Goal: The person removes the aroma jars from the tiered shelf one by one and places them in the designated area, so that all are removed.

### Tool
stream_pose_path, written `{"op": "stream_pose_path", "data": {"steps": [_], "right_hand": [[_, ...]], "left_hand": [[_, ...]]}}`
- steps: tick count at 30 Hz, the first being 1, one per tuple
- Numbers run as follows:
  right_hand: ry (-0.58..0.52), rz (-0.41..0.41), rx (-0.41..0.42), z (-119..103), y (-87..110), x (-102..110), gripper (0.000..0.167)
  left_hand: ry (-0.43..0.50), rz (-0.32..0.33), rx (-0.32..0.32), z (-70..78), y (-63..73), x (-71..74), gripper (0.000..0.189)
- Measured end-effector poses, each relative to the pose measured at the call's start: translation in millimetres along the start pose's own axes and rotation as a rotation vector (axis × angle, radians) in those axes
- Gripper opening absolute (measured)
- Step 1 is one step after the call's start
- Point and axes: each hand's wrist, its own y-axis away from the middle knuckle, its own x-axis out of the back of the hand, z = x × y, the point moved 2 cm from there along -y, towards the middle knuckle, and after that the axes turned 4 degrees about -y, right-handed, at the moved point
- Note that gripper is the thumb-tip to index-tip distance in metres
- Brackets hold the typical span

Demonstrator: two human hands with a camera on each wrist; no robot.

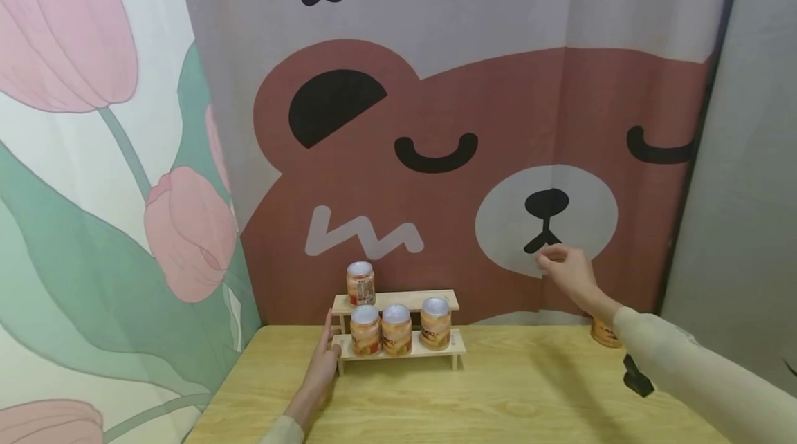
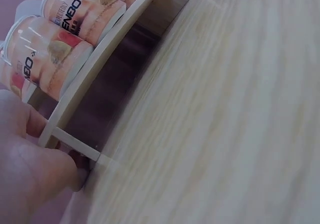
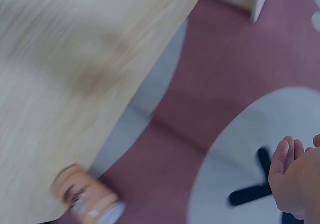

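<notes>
A two-tier wooden display rack stands at the back of the table. One orange can with a pale top sits at the left of its upper tier. Three similar cans line the lower tier, with a gap before the rightmost can. My left hand grips the rack's left end; in the left wrist view, the thumb side of the hand is by the end leg. Raised in the air to the right of the rack, my right hand has loosely curled fingers and holds nothing visible.
Another orange can stands at the table's back right, partly behind my right sleeve; the right wrist view shows this can blurred. A small black object shows beneath that sleeve. A bear-print curtain hangs behind the wooden table.
</notes>
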Motion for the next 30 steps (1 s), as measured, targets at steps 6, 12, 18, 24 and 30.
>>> {"op": "stream_pose_path", "data": {"steps": [6, 12, 18, 24, 30], "right_hand": [[-0.112, -0.126, 0.063, -34.6, -3.1, -31.3, 0.026], [-0.138, -0.191, 0.083, -59.7, -5.3, -63.5, 0.028], [-0.152, -0.226, 0.101, -76.8, -5.5, -109.0, 0.025], [-0.159, -0.269, 0.085, -89.0, -3.6, -156.2, 0.032], [-0.194, -0.336, 0.076, -103.7, 0.4, -196.2, 0.035]], "left_hand": [[0.111, 0.023, 0.031, -2.7, 2.8, -2.3, 0.087], [0.127, 0.033, 0.021, 0.9, 1.5, -4.5, 0.086], [0.112, 0.033, 0.018, 2.4, -0.5, 1.0, 0.087], [0.079, 0.041, 0.012, 1.9, -1.0, 3.4, 0.088], [0.094, 0.033, -0.003, -1.0, 0.6, -3.5, 0.088]]}}
